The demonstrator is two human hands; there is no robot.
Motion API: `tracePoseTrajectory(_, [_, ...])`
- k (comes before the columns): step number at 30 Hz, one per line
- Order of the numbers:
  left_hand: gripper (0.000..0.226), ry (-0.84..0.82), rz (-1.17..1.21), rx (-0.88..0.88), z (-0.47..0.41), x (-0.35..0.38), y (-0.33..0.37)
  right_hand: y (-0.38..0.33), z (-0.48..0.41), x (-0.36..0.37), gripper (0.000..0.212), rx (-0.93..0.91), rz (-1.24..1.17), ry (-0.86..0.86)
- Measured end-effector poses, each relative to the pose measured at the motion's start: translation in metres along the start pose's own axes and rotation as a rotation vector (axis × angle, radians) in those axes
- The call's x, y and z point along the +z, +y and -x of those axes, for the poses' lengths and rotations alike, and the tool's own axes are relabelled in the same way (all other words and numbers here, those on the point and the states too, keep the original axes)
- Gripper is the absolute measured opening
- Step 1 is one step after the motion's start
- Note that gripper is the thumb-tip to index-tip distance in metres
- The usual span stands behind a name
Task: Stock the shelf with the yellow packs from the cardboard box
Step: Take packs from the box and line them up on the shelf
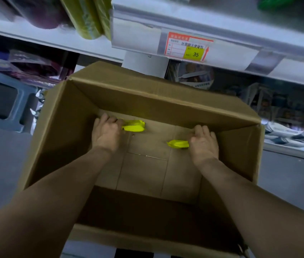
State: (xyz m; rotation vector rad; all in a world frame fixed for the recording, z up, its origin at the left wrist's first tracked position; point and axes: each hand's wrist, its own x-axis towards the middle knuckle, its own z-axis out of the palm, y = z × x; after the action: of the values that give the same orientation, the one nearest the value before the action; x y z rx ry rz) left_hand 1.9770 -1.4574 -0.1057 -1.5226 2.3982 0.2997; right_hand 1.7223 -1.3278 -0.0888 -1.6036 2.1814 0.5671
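Both my arms reach down into an open cardboard box (pixel 63 131) that stands on the floor in front of the shelves. My left hand (pixel 105 132) grips yellow packs (pixel 134 126) near the box's far left corner; the packs stick out to the right of its curled fingers. My right hand (pixel 204 142) grips another yellow pack (pixel 178 143) at the right of the box bottom; that pack sticks out to the left of the fingers. The rest of the box bottom is bare cardboard.
A shelf edge (pixel 231 43) with a red and yellow price tag (pixel 187 46) marked 35 hangs above the box's far side. Yellow-green packs (pixel 89 19) lie on the upper left shelf. A grey crate (pixel 2 105) stands left of the box. White packs (pixel 292 135) fill a low shelf right.
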Motion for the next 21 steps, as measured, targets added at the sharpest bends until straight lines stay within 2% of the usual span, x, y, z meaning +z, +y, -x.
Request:
tracePoseTrajectory(3, [0.029, -0.082, 0.059, -0.073, 0.010, -0.016, 0.009, 0.000, 0.014, -0.016, 0.030, -0.030, -0.205, -0.238])
tracePoseTrajectory(5, [0.031, -0.192, 0.184, -0.105, 0.018, -0.029, 0.013, 0.001, 0.031, -0.025, 0.031, -0.055, -0.302, -0.262])
tracePoseTrajectory(9, [0.032, -0.321, 0.468, -0.078, 0.039, -0.070, 0.023, 0.007, 0.069, -0.049, 0.039, -0.035, -0.446, -0.191])
tracePoseTrajectory(11, [0.034, -0.342, 0.507, -0.032, 0.052, -0.098, 0.030, 0.015, 0.089, -0.069, 0.054, -0.037, -0.516, -0.165])
tracePoseTrajectory(13, [0.026, -0.350, 0.532, 0.017, 0.065, -0.129, 0.037, 0.024, 0.111, -0.098, 0.066, -0.056, -0.567, -0.118])
tracePoseTrajectory(17, [0.032, -0.399, 0.577, 0.101, 0.085, -0.202, 0.046, 0.047, 0.150, -0.156, 0.063, -0.073, -0.647, -0.041])
tracePoseTrajectory(19, [0.028, -0.483, 0.638, 0.183, 0.095, -0.246, 0.053, 0.059, 0.164, -0.180, 0.074, -0.069, -0.691, -0.001])
tracePoseTrajectory(21, [0.024, -0.491, 0.597, 0.263, 0.101, -0.290, 0.063, 0.071, 0.179, -0.207, 0.084, -0.050, -0.716, 0.050])
